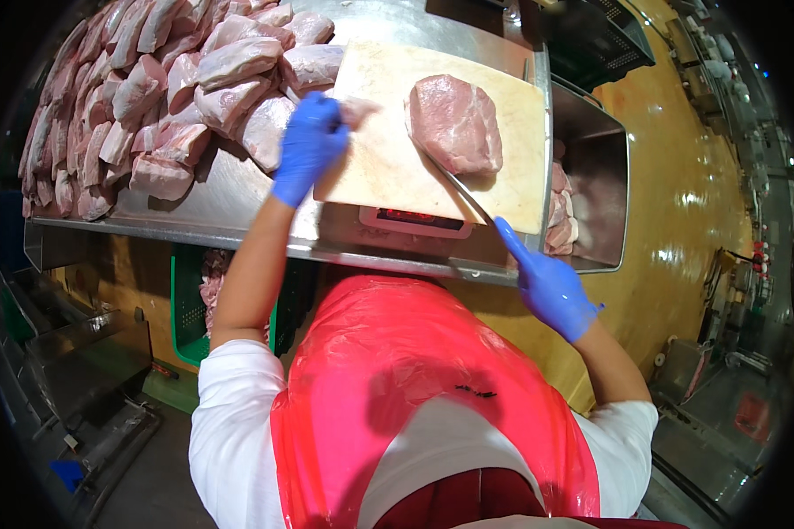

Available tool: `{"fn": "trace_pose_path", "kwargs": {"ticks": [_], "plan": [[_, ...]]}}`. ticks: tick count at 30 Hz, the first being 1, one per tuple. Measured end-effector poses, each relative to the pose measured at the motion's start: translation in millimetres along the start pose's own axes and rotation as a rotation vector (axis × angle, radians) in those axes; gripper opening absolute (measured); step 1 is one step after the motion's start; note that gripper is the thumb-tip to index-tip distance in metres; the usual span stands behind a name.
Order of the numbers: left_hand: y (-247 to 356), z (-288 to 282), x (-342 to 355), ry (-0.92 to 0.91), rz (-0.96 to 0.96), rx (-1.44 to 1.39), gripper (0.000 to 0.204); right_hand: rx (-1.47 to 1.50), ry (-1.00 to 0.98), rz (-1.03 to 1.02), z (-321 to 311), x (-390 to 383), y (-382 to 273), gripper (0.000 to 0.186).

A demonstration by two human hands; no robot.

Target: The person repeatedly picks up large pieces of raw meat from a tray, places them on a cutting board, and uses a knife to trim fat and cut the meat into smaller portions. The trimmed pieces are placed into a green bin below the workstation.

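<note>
A thick round slice of pink meat (455, 123) lies on the white cutting board (375, 176). My right hand (554, 289), in a blue glove, grips a knife (464, 194) with its index finger stretched along the handle. The blade points up and left, its tip end at the lower left edge of the slice. At the board's left edge my left hand (312, 145), also blue-gloved, is closed on a small meat scrap (358, 111), which is blurred. A digital scale (415, 222) with a red display shows partly beneath the board's near edge.
Many meat pieces (229, 66) are heaped on the steel table (220, 189) at left. A steel bin (610, 203) holding meat slices stands right of the board. Below the table's front edge is a green crate (183, 304) with meat scraps. A dark crate (595, 40) stands at far right.
</note>
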State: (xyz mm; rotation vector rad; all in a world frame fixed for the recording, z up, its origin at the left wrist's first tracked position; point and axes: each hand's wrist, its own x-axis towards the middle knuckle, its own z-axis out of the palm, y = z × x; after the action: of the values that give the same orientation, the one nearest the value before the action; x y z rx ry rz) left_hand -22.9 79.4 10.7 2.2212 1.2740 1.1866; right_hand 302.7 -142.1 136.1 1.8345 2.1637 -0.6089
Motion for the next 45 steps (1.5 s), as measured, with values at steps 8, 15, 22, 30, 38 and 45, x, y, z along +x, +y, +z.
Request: {"fn": "trace_pose_path", "kwargs": {"ticks": [8, 15, 22, 30, 38, 45], "plan": [[-84, -159, -219, -0.025, -0.690, 0.277, 0.015, 0.492, 0.435, -0.033, 0, 8, 75, 0.048], [17, -74, -109, 0.113, -0.347, 0.110, 0.041, 1.609, 0.596, -0.020, 0, 184, 64, 0.017], [68, 72, 30, -0.136, -0.316, -0.456, 0.040, 1.639, 0.693, -0.078, 46, 166, -45, 0.016], [87, 18, -54, 0.103, -0.116, -0.246, 0.019, 0.680, 0.598, -0.282, 50, 90, 8, 0.050], [98, 57, -62, 0.118, 0.071, 0.159, 0.026, 0.356, 0.199, -0.277, 16, 88, 18, 0.076], [88, 50, -60, 0.271, -0.176, 0.043, 0.027, 0.178, -0.101, -0.095, -36, -8, 69, 0.069]]}}
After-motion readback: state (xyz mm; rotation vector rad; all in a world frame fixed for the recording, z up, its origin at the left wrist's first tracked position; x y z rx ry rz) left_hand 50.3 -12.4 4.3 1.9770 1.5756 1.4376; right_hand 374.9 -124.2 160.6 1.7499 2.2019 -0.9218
